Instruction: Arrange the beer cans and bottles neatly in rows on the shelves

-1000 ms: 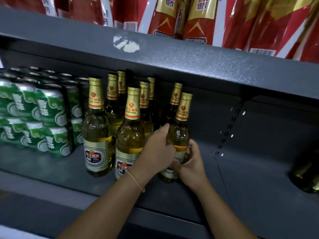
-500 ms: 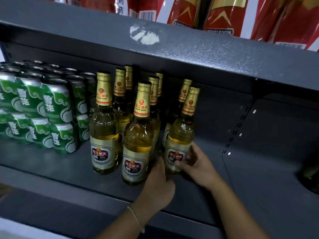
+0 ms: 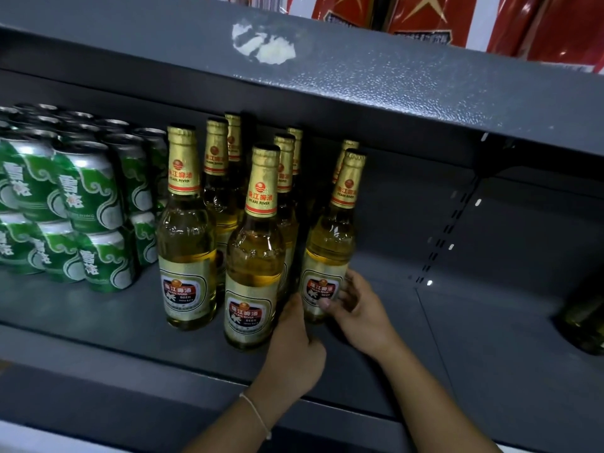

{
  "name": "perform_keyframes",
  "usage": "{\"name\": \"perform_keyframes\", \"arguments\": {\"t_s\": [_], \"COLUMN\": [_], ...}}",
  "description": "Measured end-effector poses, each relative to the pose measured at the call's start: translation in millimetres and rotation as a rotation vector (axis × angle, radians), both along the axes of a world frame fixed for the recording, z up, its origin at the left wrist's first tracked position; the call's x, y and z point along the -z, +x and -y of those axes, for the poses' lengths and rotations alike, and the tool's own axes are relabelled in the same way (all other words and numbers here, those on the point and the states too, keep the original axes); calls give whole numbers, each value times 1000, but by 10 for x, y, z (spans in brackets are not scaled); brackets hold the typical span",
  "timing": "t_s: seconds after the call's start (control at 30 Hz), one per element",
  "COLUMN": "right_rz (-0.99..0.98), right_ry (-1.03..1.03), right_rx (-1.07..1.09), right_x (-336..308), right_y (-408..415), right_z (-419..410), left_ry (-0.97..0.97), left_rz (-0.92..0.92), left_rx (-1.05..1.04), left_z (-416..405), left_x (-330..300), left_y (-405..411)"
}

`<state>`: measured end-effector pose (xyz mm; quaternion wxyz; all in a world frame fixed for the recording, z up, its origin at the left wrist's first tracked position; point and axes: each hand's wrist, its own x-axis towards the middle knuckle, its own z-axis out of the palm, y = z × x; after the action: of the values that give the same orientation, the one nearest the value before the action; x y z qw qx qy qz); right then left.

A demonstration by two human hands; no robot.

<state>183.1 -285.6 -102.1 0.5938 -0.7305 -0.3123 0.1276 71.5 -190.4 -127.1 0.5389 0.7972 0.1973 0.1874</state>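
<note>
Bottles [image 3: 255, 246] of clear glass, golden beer inside and gold foil on the necks, stand upright in three rows on the grey speckled metal shelf [image 3: 98, 318]. The right hand [image 3: 356, 308] curls its fingers round the label of the rightmost front bottle [image 3: 330, 253]. The left hand [image 3: 294, 351] sits low between that bottle and the middle one, fingers bent; whether it grips either I cannot tell. Green cans [image 3: 85, 204], round and glossy, are stacked two high at the left. Red packs [image 3: 457, 18] sit above.
</note>
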Motion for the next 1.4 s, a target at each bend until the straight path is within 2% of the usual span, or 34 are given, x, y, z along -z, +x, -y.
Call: {"name": "perform_keyframes", "arguments": {"t_s": [0.37, 0.7, 1.03, 1.2, 1.33, 1.4], "right_rz": [17, 51, 82, 80, 66, 25], "right_ry": [-35, -54, -61, -56, -74, -46], "right_rx": [-4, 35, 82, 58, 32, 72], "right_x": [68, 72, 35, 2, -67, -125], "right_y": [11, -39, -116, -138, -146, -157], "right_z": [-72, -70, -60, -42, 13, 72], "left_ry": [-37, 9, -79, -46, 101, 161], "left_rz": [12, -3, -8, 8, -68, -44], "left_rx": [-47, -25, -3, 8, -25, -20], "left_z": [-10, -4, 0, 5, 100, 152], "left_x": [50, -25, -122, -126, -263, -280], "left_y": [47, 13, -66, -83, -200, -259]}}
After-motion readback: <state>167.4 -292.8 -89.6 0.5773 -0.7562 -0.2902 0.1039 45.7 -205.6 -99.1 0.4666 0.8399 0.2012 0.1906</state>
